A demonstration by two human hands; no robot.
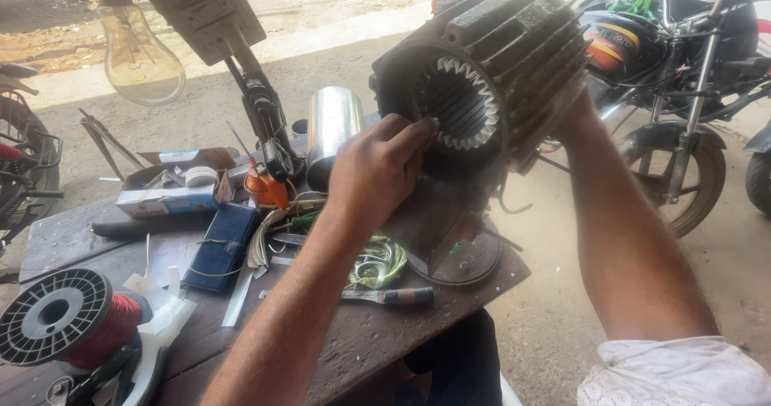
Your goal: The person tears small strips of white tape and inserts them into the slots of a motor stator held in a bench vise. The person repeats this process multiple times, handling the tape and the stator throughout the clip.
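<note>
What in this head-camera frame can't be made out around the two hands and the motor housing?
- Right hand: fingers hidden behind the motor housing; grip unclear.
- Left hand: fingertips at the slotted bore, palm side hidden.
- Housing's base: blocked by the left hand.
- Spool of red wire: its lower part is covered by other items.

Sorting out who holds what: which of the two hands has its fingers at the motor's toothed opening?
The left hand; its fingers touch the motor housing slots, while the right hand supports the outside.

I see motor housing (490, 77) above table (377, 334) edge; wire spool (60, 318) far left; motorcycle (683, 77) right behind.
</note>
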